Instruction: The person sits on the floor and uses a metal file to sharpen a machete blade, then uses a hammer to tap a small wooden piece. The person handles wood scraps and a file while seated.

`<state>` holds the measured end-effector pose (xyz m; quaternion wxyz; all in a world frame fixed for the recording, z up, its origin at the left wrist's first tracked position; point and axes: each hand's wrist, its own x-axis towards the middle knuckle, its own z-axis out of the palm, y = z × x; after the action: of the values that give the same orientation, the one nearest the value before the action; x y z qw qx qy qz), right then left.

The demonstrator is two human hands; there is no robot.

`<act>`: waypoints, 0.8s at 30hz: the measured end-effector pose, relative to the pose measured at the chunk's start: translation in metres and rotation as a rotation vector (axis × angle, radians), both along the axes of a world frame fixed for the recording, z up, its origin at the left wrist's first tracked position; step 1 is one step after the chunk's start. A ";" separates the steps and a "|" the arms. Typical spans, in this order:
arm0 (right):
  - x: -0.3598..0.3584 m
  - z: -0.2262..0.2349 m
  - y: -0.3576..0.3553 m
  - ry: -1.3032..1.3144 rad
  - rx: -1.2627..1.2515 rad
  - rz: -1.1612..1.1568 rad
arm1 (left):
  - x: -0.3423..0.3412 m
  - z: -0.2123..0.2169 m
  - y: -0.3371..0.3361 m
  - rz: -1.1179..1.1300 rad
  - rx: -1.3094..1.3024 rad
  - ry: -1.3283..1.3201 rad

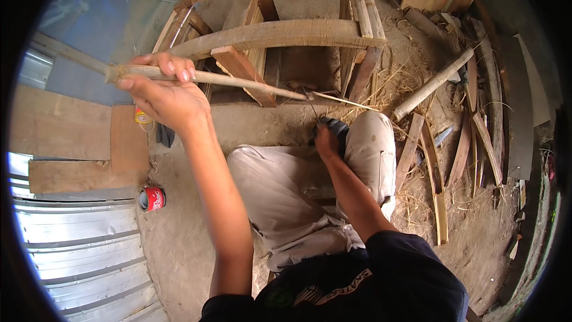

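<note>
Bamboo, pale and fibrous, filled the left hand (165,92) in the upper left of the frame: the fingers were curled fully round the thick butt of a long bamboo stick (238,80), thumb underneath, with only a frayed stub showing past the fist. From that grip the stick ran rightward and slightly downward across the frame, tapering to a thin sliver that ended near the centre right, above the knee. Its long axis lay nearly level in the picture, butt at the left, fine tip pointing right.

The right hand (325,140) sat lower, at the centre of the frame, resting on the raised knee of the light trousers (286,191). It was closed on a dark handle; a thin blade (310,104) seemed to rise from it toward the stick, meeting it where the stick narrowed, though blur made the contact uncertain. So the right hand was the nearer one to the tapered end, the left holding the far, thick end.

Behind the stick stood a curved wooden frame (274,33) of bent slats. Split bamboo offcuts (435,83) and straw lay on the dirt floor (179,232) at the right. At the lower left stood a red can (152,198), beside corrugated metal sheets (83,250), with flat boards (71,128) above them.
</note>
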<state>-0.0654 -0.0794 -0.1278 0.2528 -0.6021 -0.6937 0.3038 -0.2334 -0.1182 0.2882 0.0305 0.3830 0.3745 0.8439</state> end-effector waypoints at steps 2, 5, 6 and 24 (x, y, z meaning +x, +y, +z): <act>0.001 -0.021 0.016 -0.005 -0.086 0.048 | 0.007 -0.001 0.000 -0.007 -0.019 0.004; -0.006 -0.029 0.032 0.083 -0.300 0.094 | 0.012 -0.002 -0.002 -0.049 -0.022 0.023; -0.009 -0.024 0.034 0.297 -0.395 0.012 | 0.012 -0.002 0.000 -0.079 0.004 0.037; -0.016 -0.014 0.037 0.438 -0.805 -0.158 | 0.018 0.004 0.021 -0.103 -0.024 0.039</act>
<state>-0.0813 -0.0421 -0.1419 0.1618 -0.6250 -0.4027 0.6488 -0.2152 -0.0968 0.2919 0.0711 0.4177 0.3649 0.8290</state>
